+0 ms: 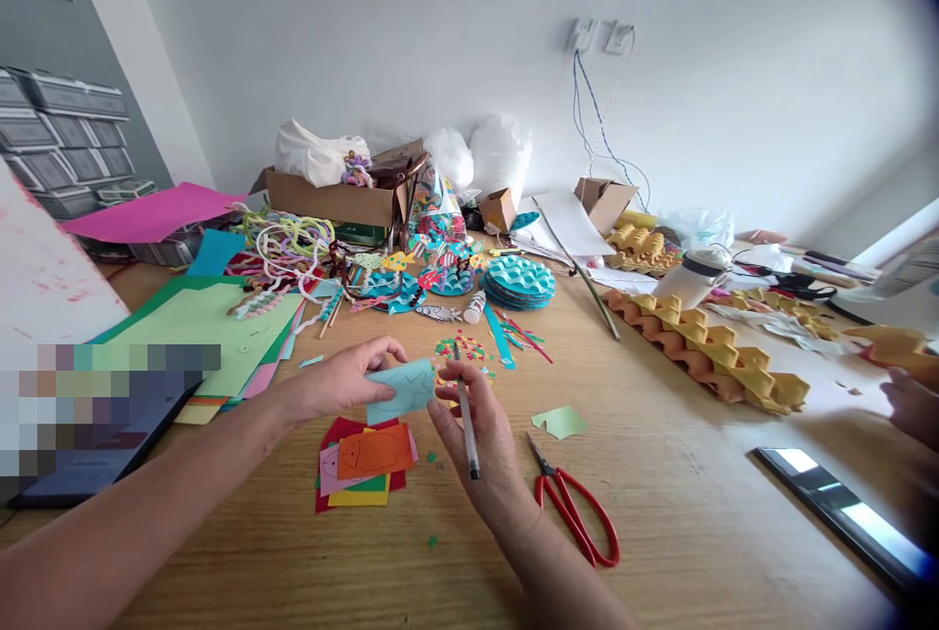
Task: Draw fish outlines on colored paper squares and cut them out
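Observation:
My left hand pinches a light blue piece of paper with a fish outline drawn on it. At the paper's right edge is my right hand, its fingers curled round a pen; whether its fingertips touch the paper I cannot tell. Under the blue paper, on the wooden table, lies a small stack of coloured papers, with an orange fish drawing on top and a pink one partly covered. Red-handled scissors rest to the right of my right hand, below a pale green paper scrap.
Coloured sheets and a blurred-out screen lie at left. Behind my hands are confetti bits, blue scalloped discs and paper strips. Yellow egg-carton strips, a dark tablet-like device and another person's hand are at right.

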`<state>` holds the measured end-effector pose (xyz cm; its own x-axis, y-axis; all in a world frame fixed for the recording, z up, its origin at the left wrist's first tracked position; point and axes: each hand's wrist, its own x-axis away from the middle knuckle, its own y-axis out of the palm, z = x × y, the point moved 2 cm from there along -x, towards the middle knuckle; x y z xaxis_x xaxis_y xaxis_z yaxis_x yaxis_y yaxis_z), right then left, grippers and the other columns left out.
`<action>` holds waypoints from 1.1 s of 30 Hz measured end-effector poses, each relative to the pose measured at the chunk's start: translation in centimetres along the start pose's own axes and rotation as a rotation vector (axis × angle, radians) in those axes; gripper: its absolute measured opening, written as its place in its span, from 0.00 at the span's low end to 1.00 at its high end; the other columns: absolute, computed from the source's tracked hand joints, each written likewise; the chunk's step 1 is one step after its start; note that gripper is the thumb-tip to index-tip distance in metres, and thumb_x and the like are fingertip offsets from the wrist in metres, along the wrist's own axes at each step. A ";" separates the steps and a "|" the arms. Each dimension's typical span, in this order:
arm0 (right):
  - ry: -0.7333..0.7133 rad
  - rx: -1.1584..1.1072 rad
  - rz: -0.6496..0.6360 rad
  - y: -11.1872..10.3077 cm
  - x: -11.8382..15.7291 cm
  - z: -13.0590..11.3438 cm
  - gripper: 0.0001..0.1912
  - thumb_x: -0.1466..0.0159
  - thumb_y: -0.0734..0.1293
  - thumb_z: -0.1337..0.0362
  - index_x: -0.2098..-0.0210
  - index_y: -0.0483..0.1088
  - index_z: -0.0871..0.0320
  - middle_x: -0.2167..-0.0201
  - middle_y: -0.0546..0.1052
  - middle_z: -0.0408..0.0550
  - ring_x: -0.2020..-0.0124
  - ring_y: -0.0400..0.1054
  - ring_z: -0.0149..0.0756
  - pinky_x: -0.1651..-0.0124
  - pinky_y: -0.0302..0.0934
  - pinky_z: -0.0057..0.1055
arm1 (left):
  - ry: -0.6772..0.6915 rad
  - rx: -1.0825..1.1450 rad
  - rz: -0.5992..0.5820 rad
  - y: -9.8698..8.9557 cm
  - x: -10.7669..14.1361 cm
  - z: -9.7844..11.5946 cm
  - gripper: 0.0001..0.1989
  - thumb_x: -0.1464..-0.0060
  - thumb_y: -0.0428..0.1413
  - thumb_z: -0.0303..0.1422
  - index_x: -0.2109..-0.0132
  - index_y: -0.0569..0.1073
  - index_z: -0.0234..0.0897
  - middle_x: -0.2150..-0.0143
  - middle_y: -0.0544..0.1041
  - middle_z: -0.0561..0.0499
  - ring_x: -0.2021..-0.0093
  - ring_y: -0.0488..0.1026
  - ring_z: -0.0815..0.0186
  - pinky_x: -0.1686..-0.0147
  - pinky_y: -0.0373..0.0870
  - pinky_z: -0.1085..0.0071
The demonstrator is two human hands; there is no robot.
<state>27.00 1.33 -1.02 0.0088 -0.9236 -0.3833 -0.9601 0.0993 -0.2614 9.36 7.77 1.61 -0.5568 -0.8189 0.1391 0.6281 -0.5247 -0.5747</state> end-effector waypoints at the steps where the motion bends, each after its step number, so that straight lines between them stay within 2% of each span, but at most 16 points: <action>1: 0.030 -0.037 -0.027 0.1 0.0 0.0 0.17 0.42 0.63 0.65 0.54 0.59 0.55 0.55 0.70 0.52 0.64 0.71 0.34 0.66 0.67 0.27 | 0.003 0.030 -0.002 0.4 0.7 0.2 0.19 0.54 0.52 0.30 0.52 0.61 0.40 0.65 0.72 0.55 0.64 0.72 0.64 0.68 0.67 0.72; 4: 0.115 -0.087 -0.102 0.8 0.3 0.2 0.18 0.45 0.62 0.68 0.55 0.59 0.55 0.57 0.69 0.49 0.73 0.68 0.29 0.74 0.64 0.23 | 0.001 0.218 -0.014 1.7 2.1 0.0 0.24 0.57 0.53 0.30 0.49 0.60 0.41 0.57 0.73 0.52 0.58 0.72 0.63 0.64 0.68 0.71; 6: 0.147 -0.090 -0.126 1.4 0.4 0.6 0.18 0.47 0.61 0.71 0.56 0.60 0.55 0.62 0.69 0.46 0.77 0.64 0.26 0.77 0.61 0.22 | -0.020 0.275 0.019 2.5 2.8 -0.7 0.26 0.59 0.53 0.29 0.49 0.61 0.41 0.54 0.72 0.50 0.55 0.71 0.62 0.60 0.68 0.70; 9: 0.149 -0.088 -0.140 1.9 0.7 1.4 0.19 0.49 0.59 0.74 0.57 0.61 0.55 0.64 0.69 0.44 0.79 0.60 0.25 0.78 0.59 0.20 | -0.058 0.290 0.076 3.3 3.6 -1.9 0.27 0.59 0.54 0.30 0.48 0.62 0.40 0.51 0.71 0.48 0.57 0.72 0.62 0.61 0.70 0.69; 12: 0.131 -0.014 -0.168 2.1 0.9 2.0 0.21 0.50 0.58 0.75 0.57 0.62 0.55 0.62 0.70 0.45 0.78 0.60 0.24 0.77 0.58 0.20 | -0.071 0.191 0.107 3.6 4.2 -3.0 0.18 0.51 0.50 0.34 0.51 0.65 0.38 0.58 0.74 0.50 0.64 0.73 0.64 0.67 0.71 0.70; 15: 0.103 0.115 -0.192 2.1 1.0 2.2 0.22 0.51 0.59 0.77 0.57 0.64 0.56 0.64 0.71 0.44 0.78 0.60 0.25 0.75 0.57 0.21 | -0.061 0.022 0.160 3.2 4.5 -3.5 0.12 0.50 0.48 0.31 0.57 0.70 0.37 0.65 0.74 0.52 0.66 0.72 0.64 0.68 0.70 0.71; 20: 0.042 0.245 -0.211 2.2 1.1 1.7 0.25 0.52 0.59 0.79 0.55 0.64 0.57 0.62 0.72 0.46 0.73 0.64 0.29 0.70 0.59 0.24 | -0.001 -0.118 0.206 2.8 4.3 -3.2 0.12 0.55 0.50 0.23 0.64 0.73 0.39 0.63 0.72 0.51 0.60 0.70 0.62 0.60 0.68 0.69; 23: 0.018 0.298 -0.246 2.3 1.2 1.5 0.26 0.51 0.59 0.79 0.53 0.64 0.58 0.59 0.72 0.49 0.69 0.66 0.32 0.67 0.61 0.26 | 0.075 -0.198 0.236 2.9 4.3 -3.3 0.15 0.55 0.50 0.21 0.60 0.73 0.39 0.58 0.70 0.49 0.56 0.69 0.61 0.55 0.66 0.68; 26: 0.012 0.364 -0.293 2.3 1.2 1.2 0.26 0.49 0.60 0.79 0.51 0.64 0.60 0.57 0.73 0.53 0.64 0.68 0.37 0.62 0.62 0.29 | 0.187 -0.351 0.276 2.7 5.0 -3.5 0.16 0.50 0.46 0.20 0.58 0.72 0.38 0.56 0.68 0.47 0.57 0.69 0.63 0.56 0.66 0.69; 29: 0.017 0.432 -0.330 2.3 1.3 1.0 0.26 0.47 0.60 0.79 0.49 0.64 0.61 0.55 0.73 0.57 0.60 0.69 0.41 0.58 0.63 0.34 | 0.234 -0.465 0.180 2.6 6.2 -3.2 0.17 0.46 0.42 0.20 0.61 0.73 0.36 0.62 0.71 0.47 0.62 0.70 0.64 0.62 0.66 0.71; 33: 0.036 0.486 -0.369 2.5 1.3 0.8 0.25 0.46 0.60 0.80 0.49 0.64 0.63 0.54 0.72 0.59 0.58 0.69 0.42 0.56 0.63 0.35 | 0.258 -0.493 -0.011 2.9 7.9 -2.4 0.17 0.46 0.42 0.20 0.63 0.75 0.38 0.63 0.73 0.49 0.61 0.70 0.63 0.62 0.65 0.72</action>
<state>24.79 0.70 -2.87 0.2991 -0.9403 -0.1623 -0.6578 -0.0800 -0.7489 5.44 0.31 -0.91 -0.7157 -0.6981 -0.0192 0.3275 -0.3113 -0.8921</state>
